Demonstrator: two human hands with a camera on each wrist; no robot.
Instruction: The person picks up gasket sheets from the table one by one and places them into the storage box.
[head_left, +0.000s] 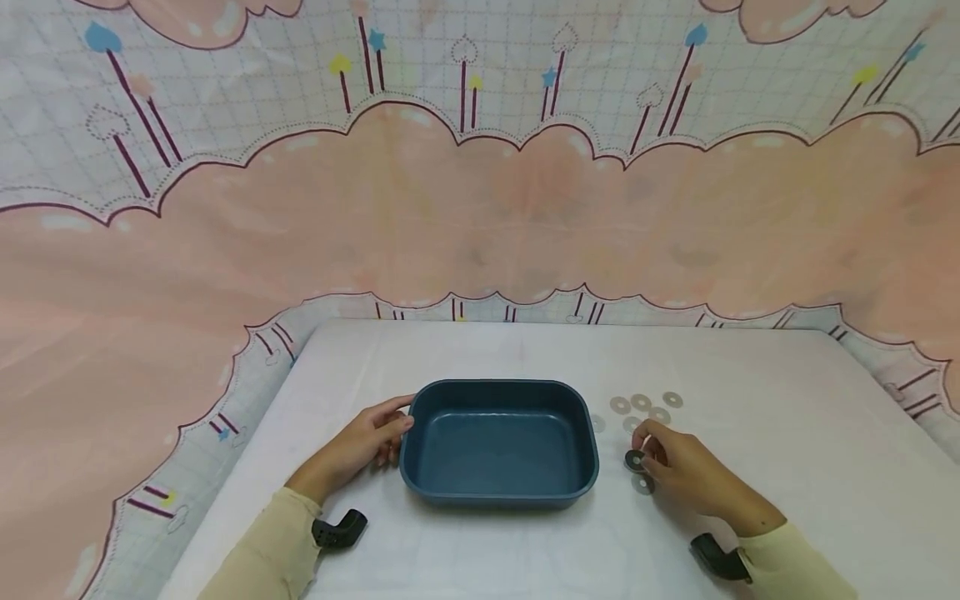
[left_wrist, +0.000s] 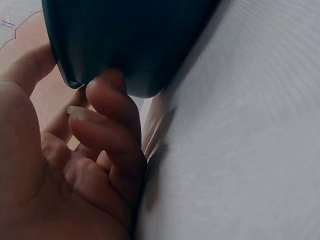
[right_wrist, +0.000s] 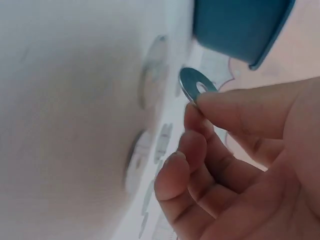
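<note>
The washer (right_wrist: 189, 82) in my right grip (head_left: 686, 475) looks dark grey from the head view, with a blue-green sheen up close. The scattered washers (head_left: 641, 402) on the right are dull grey. The tray (head_left: 498, 454) is plain deep teal, the surface (head_left: 495, 567) white. My sleeves (head_left: 258, 550) are pale yellow. The far cloth (head_left: 480, 225) shows peach clouds outlined in maroon, and white patches gridded in pale blue-grey, with maroon-stemmed candles (head_left: 124, 87) tipped blue, yellow or peach.
</note>
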